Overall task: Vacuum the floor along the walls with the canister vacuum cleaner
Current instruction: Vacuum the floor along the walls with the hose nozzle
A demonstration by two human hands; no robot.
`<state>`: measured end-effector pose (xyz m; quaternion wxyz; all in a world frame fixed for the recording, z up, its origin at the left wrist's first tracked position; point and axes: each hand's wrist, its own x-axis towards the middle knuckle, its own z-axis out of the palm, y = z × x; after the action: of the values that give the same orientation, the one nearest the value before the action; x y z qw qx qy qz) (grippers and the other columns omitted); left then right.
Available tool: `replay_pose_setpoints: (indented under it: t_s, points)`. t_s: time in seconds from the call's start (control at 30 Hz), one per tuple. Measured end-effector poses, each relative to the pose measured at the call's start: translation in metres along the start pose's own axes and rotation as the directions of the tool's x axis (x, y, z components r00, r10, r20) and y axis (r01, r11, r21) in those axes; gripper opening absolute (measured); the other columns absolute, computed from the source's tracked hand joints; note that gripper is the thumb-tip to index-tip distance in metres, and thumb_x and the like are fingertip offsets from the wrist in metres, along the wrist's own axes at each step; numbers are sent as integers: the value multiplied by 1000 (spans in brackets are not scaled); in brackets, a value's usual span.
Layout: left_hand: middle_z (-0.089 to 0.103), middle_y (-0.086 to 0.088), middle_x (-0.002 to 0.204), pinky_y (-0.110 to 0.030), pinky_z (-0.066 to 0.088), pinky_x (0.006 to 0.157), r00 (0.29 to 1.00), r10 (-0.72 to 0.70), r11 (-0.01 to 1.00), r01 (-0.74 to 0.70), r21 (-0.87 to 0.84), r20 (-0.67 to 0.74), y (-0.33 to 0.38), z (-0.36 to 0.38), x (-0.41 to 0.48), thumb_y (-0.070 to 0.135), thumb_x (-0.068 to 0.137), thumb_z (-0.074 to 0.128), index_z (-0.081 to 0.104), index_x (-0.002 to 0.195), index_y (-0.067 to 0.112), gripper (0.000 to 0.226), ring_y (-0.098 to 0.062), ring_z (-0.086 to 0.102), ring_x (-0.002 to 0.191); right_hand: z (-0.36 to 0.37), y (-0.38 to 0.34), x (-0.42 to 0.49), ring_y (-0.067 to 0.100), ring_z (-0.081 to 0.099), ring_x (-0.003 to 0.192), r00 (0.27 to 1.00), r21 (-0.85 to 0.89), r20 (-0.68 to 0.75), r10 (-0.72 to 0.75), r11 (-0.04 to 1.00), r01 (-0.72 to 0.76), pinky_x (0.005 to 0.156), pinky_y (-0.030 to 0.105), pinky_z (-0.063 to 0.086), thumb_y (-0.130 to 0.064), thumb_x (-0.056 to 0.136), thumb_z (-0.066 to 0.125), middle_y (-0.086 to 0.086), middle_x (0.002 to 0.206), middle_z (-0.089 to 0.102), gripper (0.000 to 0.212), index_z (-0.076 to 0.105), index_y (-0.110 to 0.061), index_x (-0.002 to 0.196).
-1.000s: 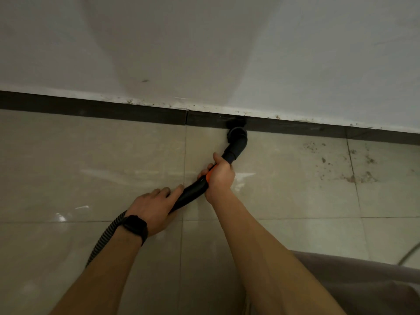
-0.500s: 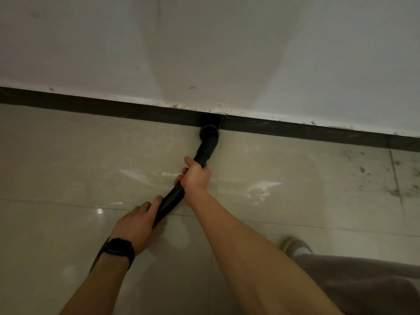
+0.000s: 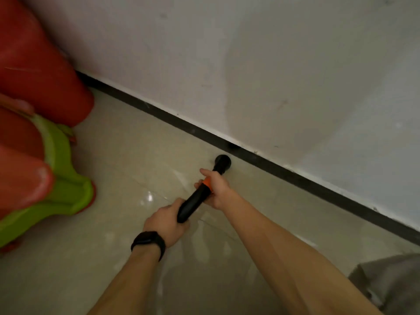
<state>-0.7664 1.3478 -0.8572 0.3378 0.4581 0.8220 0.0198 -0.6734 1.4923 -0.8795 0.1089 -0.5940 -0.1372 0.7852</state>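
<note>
The black vacuum wand [image 3: 196, 199] with an orange ring runs from my hands to a round black nozzle [image 3: 222, 164] on the beige tiled floor [image 3: 127, 160], just short of the dark skirting board [image 3: 268, 163] under the white wall [image 3: 272, 76]. My right hand [image 3: 216, 189] grips the wand at the orange ring. My left hand [image 3: 167, 220], with a black watch on the wrist, grips the wand's rear end. The hose and the canister are out of view.
A red and green plastic toy structure [image 3: 45, 160] stands on the floor at the left, close to the wall. A grey trouser leg [image 3: 391, 285] shows at the bottom right. Open tiles lie between the toy and the nozzle.
The nozzle and both hands have travelled left along the skirting and the nozzle now sits slightly off it. The view swung left, bringing the red and green toy into sight.
</note>
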Motion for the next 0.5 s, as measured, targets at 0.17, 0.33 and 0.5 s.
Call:
replay_pose_setpoints:
  t_s: [0.17,0.33,0.5]
  points:
    - [66,2,97,-30,43,62,980,-140,990,133,-53,-143,-3,-87,-45,34,76,61,48,111,35,38,-27,63,86,90,12,-64,17,67,59,984,19,179,-14,1000,11,65,34,54,-18,95,69,4,69,64,12,61,-9,92]
    - [62,7,89,-32,47,62,928,-274,946,213,-245,-251,-18,-151,-142,47,70,69,49,101,35,38,-25,62,82,160,3,-146,11,43,39,979,35,203,-22,999,16,47,24,43,-13,99,60,-3,54,42,23,47,-14,80]
    - [64,13,95,-33,54,70,835,-456,835,281,-473,-309,-7,-176,-242,60,64,74,45,110,43,56,-18,63,83,190,4,-246,11,44,41,983,-126,177,46,992,-24,46,22,44,-13,99,58,-4,55,44,18,50,-15,83]
